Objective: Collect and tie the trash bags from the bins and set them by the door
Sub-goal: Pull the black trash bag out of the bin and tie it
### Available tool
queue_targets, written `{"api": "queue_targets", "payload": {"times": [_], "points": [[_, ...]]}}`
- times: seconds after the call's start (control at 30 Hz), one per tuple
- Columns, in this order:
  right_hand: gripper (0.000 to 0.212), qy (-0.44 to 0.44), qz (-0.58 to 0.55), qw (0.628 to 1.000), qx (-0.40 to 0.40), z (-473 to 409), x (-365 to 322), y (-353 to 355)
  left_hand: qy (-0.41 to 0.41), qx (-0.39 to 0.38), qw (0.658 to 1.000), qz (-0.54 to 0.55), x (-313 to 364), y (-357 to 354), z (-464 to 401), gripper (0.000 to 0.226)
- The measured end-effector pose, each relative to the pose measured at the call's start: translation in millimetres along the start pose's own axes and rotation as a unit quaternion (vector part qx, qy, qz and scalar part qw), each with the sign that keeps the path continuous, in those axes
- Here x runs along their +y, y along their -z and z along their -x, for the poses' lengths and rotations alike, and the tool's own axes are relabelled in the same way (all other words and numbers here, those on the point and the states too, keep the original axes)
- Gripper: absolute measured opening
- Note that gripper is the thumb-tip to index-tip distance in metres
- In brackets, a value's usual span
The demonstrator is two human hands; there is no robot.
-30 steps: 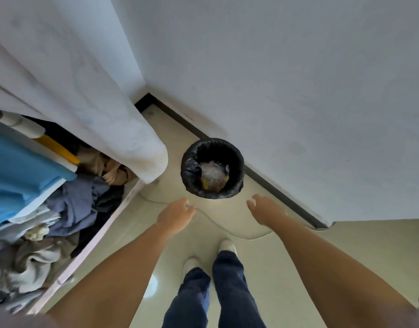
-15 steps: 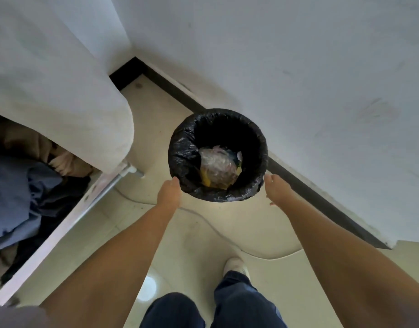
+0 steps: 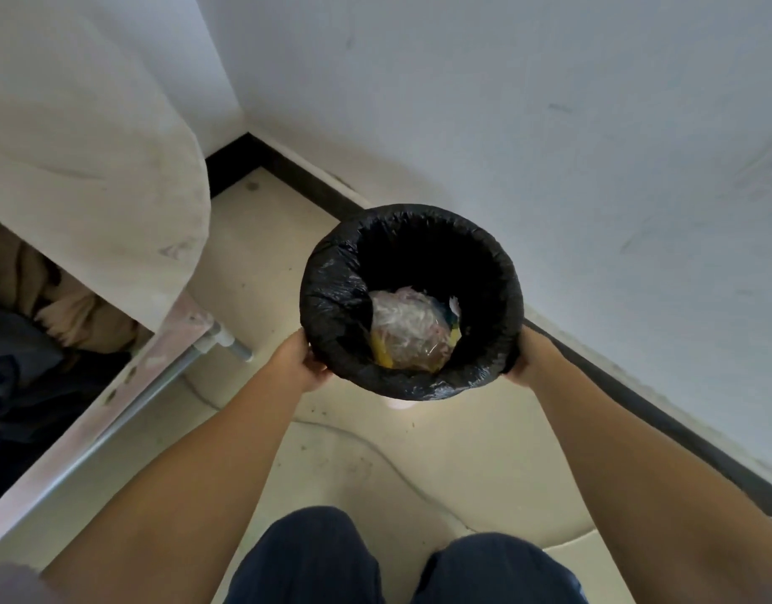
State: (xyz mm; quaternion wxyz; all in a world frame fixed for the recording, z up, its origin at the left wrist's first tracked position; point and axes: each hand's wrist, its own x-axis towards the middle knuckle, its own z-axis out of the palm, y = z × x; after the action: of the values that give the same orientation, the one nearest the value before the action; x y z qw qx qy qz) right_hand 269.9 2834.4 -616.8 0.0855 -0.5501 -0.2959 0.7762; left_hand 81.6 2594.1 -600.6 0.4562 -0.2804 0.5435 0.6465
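- Left hand [image 3: 300, 360] gripping the folded-over edge of the black trash bag [image 3: 331, 298] on its left side; right hand [image 3: 528, 357] gripping the same edge on the right, fingers hidden under the plastic.
- Bag still lining the small white bin [image 3: 396, 403], standing on the pale floor [image 3: 253, 263] near the dark baseboard [image 3: 297, 176], by the wall corner.
- Crumpled clear plastic wrapper [image 3: 408, 329] with yellow scraps lying low inside.
- Could lift bin and all if the liner clings to the rim; likely cause, pulling straight up without freeing the fold first.
- Thin film could tear at the pinched spots under an uneven tug.
- Could tip and spill the contents if one side comes free ahead of the other.
- Risk of snagging on the metal rail [image 3: 157, 385] of the clothes-filled rack at left when swinging clear.
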Motion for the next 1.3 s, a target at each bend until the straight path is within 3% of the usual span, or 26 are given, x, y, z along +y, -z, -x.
{"api": "queue_targets", "payload": {"times": [0.17,0.27,0.3,0.47,0.63,0.7,0.73,0.83,0.93,1.1,1.2,1.3], "points": [[0.019,-0.006,0.056,0.997,0.056,10.4,-19.3,12.2,-0.057,0.075,0.996,0.002,18.3,6.4,-4.5,0.035],[0.012,0.04,0.032,0.995,0.09,20.9,-37.5,17.3,-0.124,0.129,0.984,0.017,28.6,7.2,-0.9,0.012],[0.01,0.055,0.021,0.994,0.089,27.1,-44.0,16.8,-0.145,0.132,0.98,0.012,32.8,1.7,10.3,0.014],[0.006,0.118,-0.018,0.993,0.018,61.4,-69.4,-0.2,-0.281,0.112,0.953,-0.031,48.1,-18.3,48.3,0.018],[0.02,0.15,-0.059,0.986,-0.04,83.3,-93.7,-13.5,-0.355,0.098,0.925,-0.096,63.5,-28.7,75.2,0.031],[0.013,0.174,-0.03,0.983,-0.053,90.6,-102.0,-19.0,-0.381,0.094,0.91,-0.135,65.6,-34.0,80.3,0.033],[0.006,0.19,-0.009,0.98,-0.058,92.4,-105.4,-21.8,-0.386,0.092,0.905,-0.154,65.0,-37.1,82.7,0.031],[0.023,0.227,0.073,0.967,-0.087,100.8,-111.8,-31.1,-0.337,0.077,0.918,-0.194,63.9,-43.7,85.5,0.023],[0.017,0.192,0.141,0.964,-0.119,108.1,-112.4,-36.0,-0.268,0.052,0.943,-0.188,67.9,-45.5,87.0,0.028],[0.024,0.139,0.127,0.981,-0.039,94.6,-124.3,-22.7,-0.24,0.028,0.964,-0.112,81.8,-49.9,78.2,0.025],[0.025,0.097,0.175,0.98,0.008,88.0,-131.3,-22.7,-0.203,0.007,0.978,-0.055,91.2,-55.1,74.7,0.006],[0.022,0.059,0.218,0.974,0.02,85.3,-132.1,-33.4,-0.21,-0.01,0.976,-0.064,97.4,-60.6,67.7,0.019]]}}
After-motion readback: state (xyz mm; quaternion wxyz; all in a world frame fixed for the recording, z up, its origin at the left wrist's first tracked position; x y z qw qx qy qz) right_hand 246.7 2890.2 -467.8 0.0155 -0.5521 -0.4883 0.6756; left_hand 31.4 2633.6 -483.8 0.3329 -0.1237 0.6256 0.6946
